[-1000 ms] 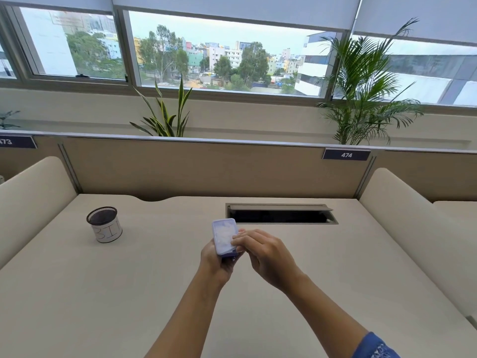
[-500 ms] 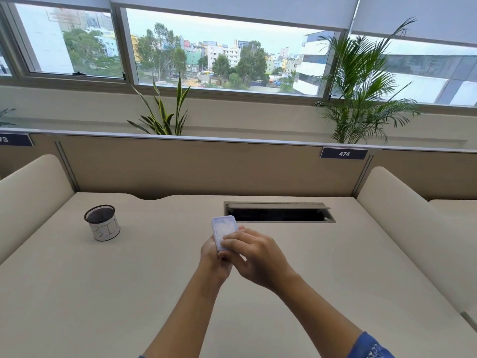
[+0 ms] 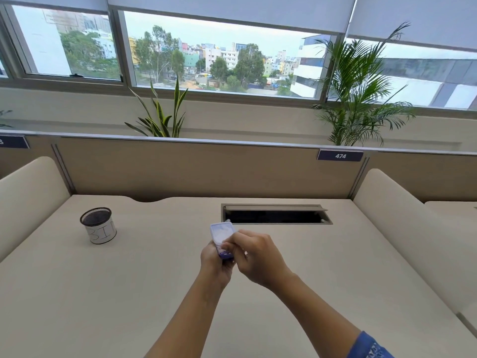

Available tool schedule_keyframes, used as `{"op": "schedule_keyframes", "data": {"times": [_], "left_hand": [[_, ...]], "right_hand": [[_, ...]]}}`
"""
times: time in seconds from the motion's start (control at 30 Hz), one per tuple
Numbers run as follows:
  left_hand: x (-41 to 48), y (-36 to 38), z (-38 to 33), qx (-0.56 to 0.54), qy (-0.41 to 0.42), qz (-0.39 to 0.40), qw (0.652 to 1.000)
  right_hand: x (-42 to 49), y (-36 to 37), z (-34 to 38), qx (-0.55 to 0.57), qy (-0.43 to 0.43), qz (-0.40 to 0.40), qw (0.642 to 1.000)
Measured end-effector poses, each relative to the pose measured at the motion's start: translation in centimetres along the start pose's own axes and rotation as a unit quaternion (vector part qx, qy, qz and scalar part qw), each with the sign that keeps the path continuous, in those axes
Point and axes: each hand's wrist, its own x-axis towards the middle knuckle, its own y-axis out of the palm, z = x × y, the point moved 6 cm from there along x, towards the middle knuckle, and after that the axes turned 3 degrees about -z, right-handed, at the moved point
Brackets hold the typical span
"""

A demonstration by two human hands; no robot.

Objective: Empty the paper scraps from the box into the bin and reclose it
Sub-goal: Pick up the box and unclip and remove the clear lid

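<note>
A small pale blue plastic box (image 3: 221, 234) with a translucent lid is held upright over the middle of the desk. My left hand (image 3: 215, 264) grips its lower end from behind. My right hand (image 3: 254, 257) pinches the box's near right edge with the fingertips. The lower part of the box is hidden by my fingers; I cannot tell whether the lid is lifted. The bin (image 3: 98, 225), a small black mesh cup with a white label reading "BIN", stands on the desk far to the left of both hands. No paper scraps are visible.
The beige desk (image 3: 129, 293) has an open cable slot (image 3: 276, 215) just behind the box. Padded dividers (image 3: 28, 200) flank both sides, and a partition with a "474" tag (image 3: 340, 155) closes the back. Plants stand behind it.
The hands and box stay in about the same spot. My right fingers have shifted from across the box's face to its lower right edge, uncovering more of the lid.
</note>
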Motion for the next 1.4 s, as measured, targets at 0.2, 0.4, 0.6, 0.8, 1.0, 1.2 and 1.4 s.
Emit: {"op": "schedule_keyframes", "data": {"times": [0.2,0.4,0.6,0.8,1.0,1.2,1.4], "left_hand": [[0.0,0.0,0.1,-0.005,0.003,-0.002,1.000],[0.2,-0.3,0.2,0.000,0.000,-0.007,1.000],[0.6,-0.7,0.2,0.000,-0.003,-0.009,1.000],[0.8,-0.9,0.1,0.011,0.004,-0.015,1.000],[0.9,-1.1,0.0,0.020,0.005,-0.026,0.999],[0.9,-1.1,-0.1,0.024,0.008,-0.024,0.999],[1.0,-1.1,-0.1,0.037,0.011,-0.021,0.999]], "right_hand": [[0.1,-0.3,-0.8,0.024,0.042,-0.029,0.998],[-0.2,0.1,-1.1,0.036,0.048,-0.039,0.997],[-0.3,0.4,-1.0,0.048,0.048,-0.059,0.996],[-0.5,0.7,-1.2,0.059,0.065,-0.089,0.992],[-0.5,1.0,-1.5,0.069,0.073,-0.101,0.990],[-0.6,1.2,-1.7,0.072,0.078,-0.113,0.988],[-0.8,1.3,-1.7,0.067,0.077,-0.119,0.988]]}}
